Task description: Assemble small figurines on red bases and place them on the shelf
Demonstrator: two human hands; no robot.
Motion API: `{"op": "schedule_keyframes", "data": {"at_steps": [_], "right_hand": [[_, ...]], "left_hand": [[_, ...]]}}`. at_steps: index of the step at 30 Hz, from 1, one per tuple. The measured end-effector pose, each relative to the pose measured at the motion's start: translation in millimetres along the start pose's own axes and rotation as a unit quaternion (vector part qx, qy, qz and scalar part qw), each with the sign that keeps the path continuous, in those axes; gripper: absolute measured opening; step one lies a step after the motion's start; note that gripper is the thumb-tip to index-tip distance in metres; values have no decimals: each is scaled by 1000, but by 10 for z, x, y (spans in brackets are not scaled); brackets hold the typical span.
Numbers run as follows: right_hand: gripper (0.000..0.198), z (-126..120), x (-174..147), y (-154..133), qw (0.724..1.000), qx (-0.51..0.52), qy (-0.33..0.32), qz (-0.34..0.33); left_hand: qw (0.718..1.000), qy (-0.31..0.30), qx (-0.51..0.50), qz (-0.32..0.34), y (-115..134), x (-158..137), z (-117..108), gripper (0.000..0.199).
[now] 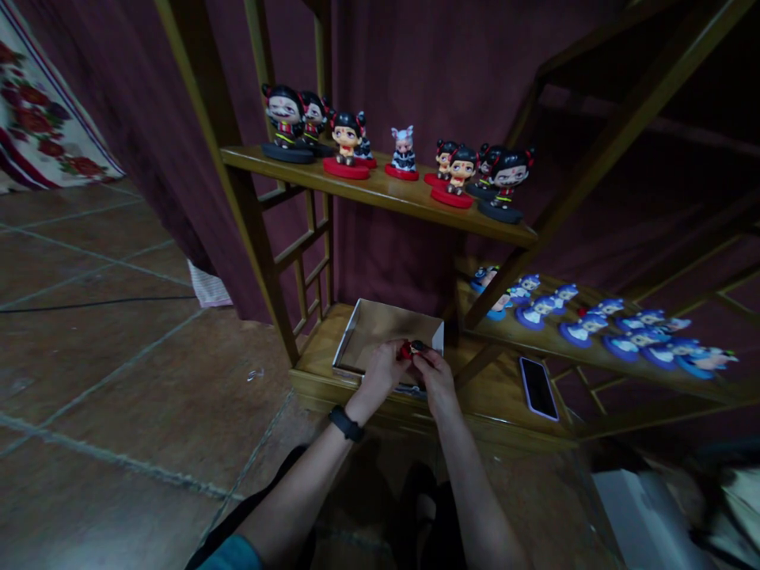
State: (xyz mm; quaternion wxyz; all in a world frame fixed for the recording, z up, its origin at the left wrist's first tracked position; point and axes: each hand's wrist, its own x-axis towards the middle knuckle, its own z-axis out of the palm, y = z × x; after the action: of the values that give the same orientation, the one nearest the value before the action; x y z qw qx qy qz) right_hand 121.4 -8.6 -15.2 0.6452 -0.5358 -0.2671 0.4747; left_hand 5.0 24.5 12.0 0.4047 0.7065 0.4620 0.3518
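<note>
Red-and-black figurine [414, 348] gripped between left hand [385, 367] and right hand [436, 375], neither nearer | long axis crosswise, red end leftward | held at near side of open box [400, 318]

Black wristband [347, 424] and teal sleeve [234, 554]

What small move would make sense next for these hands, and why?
Probably raise the small red-and-black figure toward the upper shelf: the left hand and right hand both hold it over the open box, and figures on red bases stand up there.
</note>
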Motion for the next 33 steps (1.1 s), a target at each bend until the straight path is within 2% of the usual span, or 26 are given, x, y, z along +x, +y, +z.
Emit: {"op": "schedule_keyframes", "data": {"at_steps": [2,8,21,33], "right_hand": [[33,-8,2,-1,1000,-5,-2,-4],[28,-34,15,9,1000,-13,-12,-18],[28,-33,18,44,999,-13,-26,14],[25,-3,12,61,999,-11,-33,14]], "left_hand": [[1000,-16,-12,-5,-7,3,-2,13],[999,-15,-49,-10,-18,14,12,16],[999,5,23,-42,-47,32,7,15],[998,5,-12,-62,-167,72,41,17]]}}
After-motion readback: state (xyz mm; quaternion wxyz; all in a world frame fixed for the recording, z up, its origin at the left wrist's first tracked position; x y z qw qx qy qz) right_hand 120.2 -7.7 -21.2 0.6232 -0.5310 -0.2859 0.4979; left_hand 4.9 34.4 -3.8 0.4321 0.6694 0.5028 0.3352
